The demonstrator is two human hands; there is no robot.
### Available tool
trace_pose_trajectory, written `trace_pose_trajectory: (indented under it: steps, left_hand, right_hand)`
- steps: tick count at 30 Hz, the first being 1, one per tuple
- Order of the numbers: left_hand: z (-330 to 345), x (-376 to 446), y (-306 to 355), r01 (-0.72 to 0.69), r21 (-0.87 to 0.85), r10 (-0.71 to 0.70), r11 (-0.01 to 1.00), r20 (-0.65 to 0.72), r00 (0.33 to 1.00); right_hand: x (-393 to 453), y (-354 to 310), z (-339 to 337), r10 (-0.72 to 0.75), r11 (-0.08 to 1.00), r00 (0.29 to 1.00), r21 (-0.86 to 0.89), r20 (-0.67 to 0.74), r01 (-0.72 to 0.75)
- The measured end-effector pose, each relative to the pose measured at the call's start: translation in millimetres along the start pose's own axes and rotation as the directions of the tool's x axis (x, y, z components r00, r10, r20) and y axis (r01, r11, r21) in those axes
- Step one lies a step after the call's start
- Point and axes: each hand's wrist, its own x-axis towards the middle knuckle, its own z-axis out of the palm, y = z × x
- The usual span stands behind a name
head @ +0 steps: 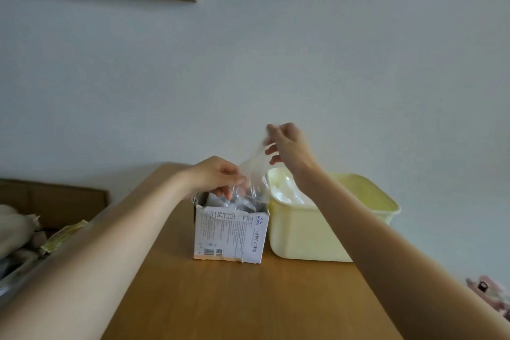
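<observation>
- The right hand [289, 146] pinches the clear glove [255, 165] up high.
- The left hand [218, 176] pinches its low end at the box [230, 232].
- A slow pull should bring out just one.

The glove box [230, 232] stands left of, touching, the tub [309, 232].

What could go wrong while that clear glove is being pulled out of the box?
1. The thin clear glove is stretched between the right hand, which pinches its top, and the left hand, which pinches it lower down; it might tear.
2. More crumpled film sits in the open top of the torn glove box, so extra gloves may drag out too.
3. Neither hand seems to pin the box, so it could lift or tip against the yellow tub.
</observation>
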Motion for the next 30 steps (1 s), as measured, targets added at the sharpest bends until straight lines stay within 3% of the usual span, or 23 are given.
trace_pose_trajectory:
  steps: [3,5,8,11,14,19,21,23,25,27,30]
  left_hand:
    - [1,4,-4,-0.056,-0.145,0.038,0.988,-0.128,0.991]
    - [2,5,-5,-0.071,-0.183,0.037,0.981,-0.185,0.982]
    - [4,3,-6,-0.031,0.035,0.035,0.999,-0.122,0.992]
    - [3,4,-9,-0.005,0.141,0.024,0.990,-0.137,0.990]
    - [2,7,-8,0.016,0.297,0.028,0.955,-0.144,0.989]
    - [-4,13,2,0.129,0.327,-0.031,0.936,-0.289,0.957]
    - [-4,15,12,0.130,0.287,0.017,0.949,-0.460,0.888]
    - [1,14,30,-0.124,0.078,0.147,0.989,-0.522,0.840]
    - [11,9,55,-0.324,-0.199,0.233,0.925,-0.377,0.896]
    - [24,5,73,-0.282,-0.300,0.252,0.911,-0.135,0.958]
    - [31,7,77,-0.160,-0.345,0.187,0.925,0.045,0.981]
  right_hand:
    - [-6,11,0,0.188,0.906,0.942,-0.418,0.276,-0.058]
    - [-10,21,8,0.165,0.875,0.938,-0.484,0.304,0.002]
    - [-3,26,8,0.104,0.982,0.994,-0.159,0.026,-0.098]
    - [5,23,-4,0.208,0.959,0.967,0.224,-0.144,-0.173]
    - [7,24,-18,0.171,0.976,0.921,0.191,-0.350,-0.108]
    - [10,17,-44,-0.055,0.998,0.817,0.002,-0.574,0.069]
    - [9,12,-50,-0.229,0.966,0.825,-0.224,-0.517,0.128]
    - [7,6,-49,-0.380,0.862,0.868,-0.463,-0.321,0.206]
    - [4,0,-46,-0.443,0.740,0.895,-0.582,-0.044,0.338]
    - [2,-9,-43,-0.439,0.675,0.889,-0.605,0.129,0.422]
    - [1,-20,-47,-0.439,0.680,0.884,-0.583,0.163,0.445]
